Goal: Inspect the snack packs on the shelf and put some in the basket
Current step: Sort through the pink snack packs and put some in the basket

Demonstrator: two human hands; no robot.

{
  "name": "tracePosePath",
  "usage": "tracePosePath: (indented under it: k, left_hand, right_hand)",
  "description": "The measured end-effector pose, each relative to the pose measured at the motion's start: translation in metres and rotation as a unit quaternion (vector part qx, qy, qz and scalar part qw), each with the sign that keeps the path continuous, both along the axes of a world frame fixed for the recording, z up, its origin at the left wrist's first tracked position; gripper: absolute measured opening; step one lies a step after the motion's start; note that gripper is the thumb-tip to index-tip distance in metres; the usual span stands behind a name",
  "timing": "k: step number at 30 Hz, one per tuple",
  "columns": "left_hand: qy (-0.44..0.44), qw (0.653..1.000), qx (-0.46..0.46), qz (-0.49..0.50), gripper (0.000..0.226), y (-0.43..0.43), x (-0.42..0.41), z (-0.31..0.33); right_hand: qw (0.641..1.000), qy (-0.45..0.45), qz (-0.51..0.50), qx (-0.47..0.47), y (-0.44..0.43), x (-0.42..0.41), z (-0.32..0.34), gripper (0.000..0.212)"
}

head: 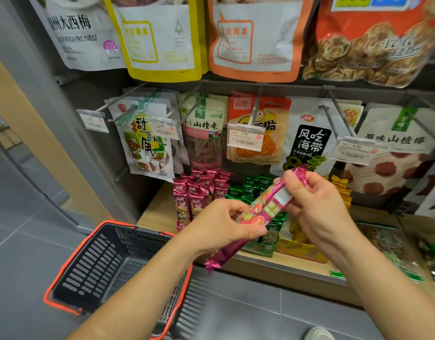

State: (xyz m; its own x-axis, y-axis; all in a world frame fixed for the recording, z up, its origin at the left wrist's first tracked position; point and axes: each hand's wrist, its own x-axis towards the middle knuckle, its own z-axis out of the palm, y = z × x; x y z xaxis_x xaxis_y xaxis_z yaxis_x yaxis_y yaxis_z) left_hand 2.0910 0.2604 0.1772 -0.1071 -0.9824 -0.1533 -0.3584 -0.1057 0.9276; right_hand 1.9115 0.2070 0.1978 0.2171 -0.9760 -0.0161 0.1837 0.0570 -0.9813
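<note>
Inspection stage: left hand [221,224] and right hand [317,204], grips clamped on one pink snack pack [254,212], above the shelf's front edge; basket [64,273] apparently unfilled.

The person's left hand [219,224] and right hand [318,207] are showing bare, forearms uncovered; a pale grey shoe [318,334] is peeking in at five o'clock.

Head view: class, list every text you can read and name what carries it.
"大西梅", "PRUNES": white bag, top row.
"山楂条": green-topped pack.
"3.90": price tag.
"风吃海带": white pack.
"原味山楂棒": far-right pack.
Held pink pack, leftmost tag: too blurred.
</note>
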Motion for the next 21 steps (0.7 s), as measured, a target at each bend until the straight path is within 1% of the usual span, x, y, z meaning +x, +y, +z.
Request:
tracePosePath:
  k: [3,6,10,15,17,19,21]
  left_hand:
    - [-0.008,0.999,0.036,-0.031,0.044,0.0,0.015,0.002]
    - [0.018,0.997,0.069,-0.033,0.044,0.001,0.031,0.004]
    - [0.028,0.998,0.054,-0.017,0.036,0.003,0.045,0.008]
    - [0.07,0.996,0.03,0.046,0.048,0.004,0.055,0.015]
    - [0.045,0.996,0.016,0.073,0.051,0.004,0.058,0.016]
    - [0.037,0.993,-0.007,0.109,0.053,0.003,0.06,0.016]
    - [0.06,0.988,-0.027,0.137,0.049,0.004,0.066,0.014]
  right_hand:
    - [0.999,-0.033,-0.034,0.024,-0.005,-0.01,0.004,0.039]
    - [0.994,-0.079,-0.056,0.054,-0.008,-0.017,0.005,0.031]
    - [0.988,-0.107,-0.076,0.087,-0.01,-0.02,0.004,0.022]
    - [0.983,-0.128,-0.083,0.098,-0.008,-0.019,0.005,0.018]
    - [0.981,-0.139,-0.074,0.109,-0.009,-0.019,0.005,0.015]
    - [0.982,-0.136,-0.038,0.128,-0.011,-0.023,0.004,0.013]
    - [0.983,-0.094,0.017,0.158,-0.01,-0.027,0.004,0.021]
